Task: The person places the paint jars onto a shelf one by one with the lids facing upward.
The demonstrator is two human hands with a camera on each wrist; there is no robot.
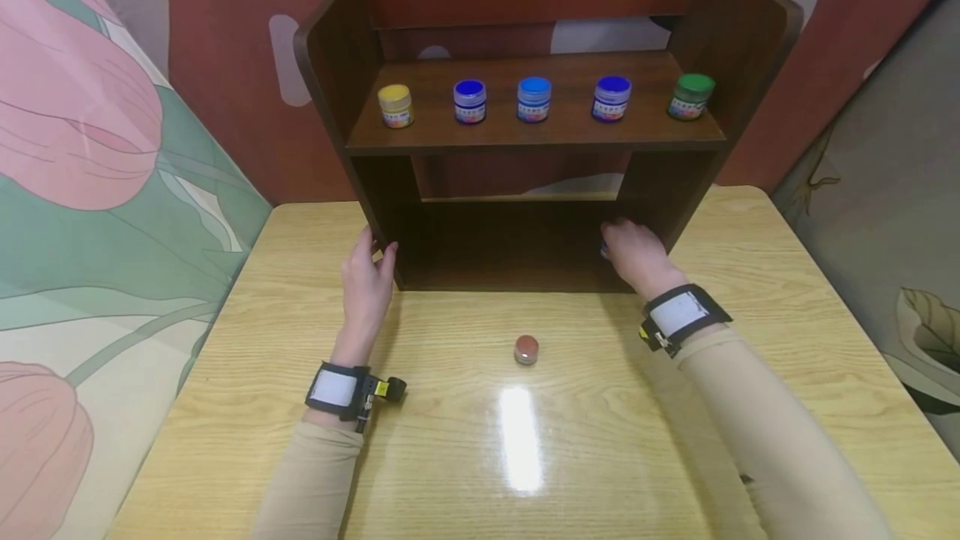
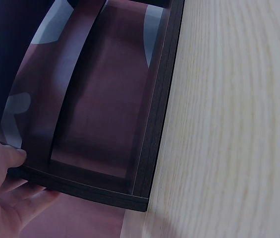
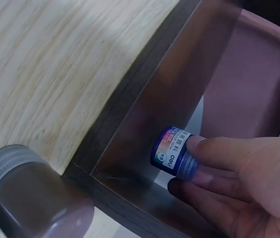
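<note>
A dark brown two-tier wooden shelf [image 1: 534,148] stands on the table. At its left side panel, my left hand [image 1: 367,277] holds the edge; in the left wrist view the thumb lies on one side of the panel [image 2: 87,191] and the fingers on the other. Inside the lower tier, at the right, my right hand [image 1: 637,252] pinches a small blue paint jar [image 3: 172,151] by its lid, between thumb and fingers. The right wrist view shows the jar tilted, its label facing the camera; whether it touches the board I cannot tell.
On the upper tier stand a yellow jar [image 1: 396,107], several blue jars [image 1: 534,100] and a green jar [image 1: 691,97]. A small red-brown jar [image 1: 527,349] sits on the table [image 1: 450,440] in front. A brownish jar [image 3: 40,193] looms near the right wrist camera.
</note>
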